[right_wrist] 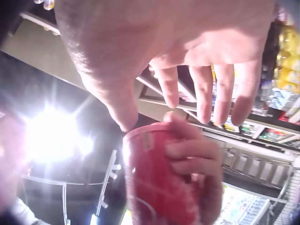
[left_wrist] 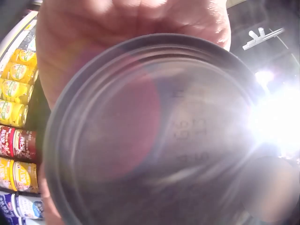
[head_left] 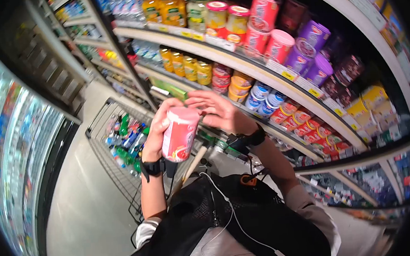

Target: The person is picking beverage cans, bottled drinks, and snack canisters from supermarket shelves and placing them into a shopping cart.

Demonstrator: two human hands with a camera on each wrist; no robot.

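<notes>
Both hands are raised before the stocked store shelves (head_left: 245, 57). The left hand (head_left: 156, 132) curls its fingers round a pink can (head_left: 180, 134) and holds it upright. The right hand (head_left: 219, 111) hangs just beside the can's lid, fingers spread and loose, holding nothing. Below them, a wire shopping cart (head_left: 99, 118) carries bottles (head_left: 126, 139).

Pink can (head_left: 180, 134): label print too small to read; base stamp blurred, rim cut off by left wrist view's edge. Left hand (head_left: 155, 132): fingers hidden behind it in head view.
</notes>
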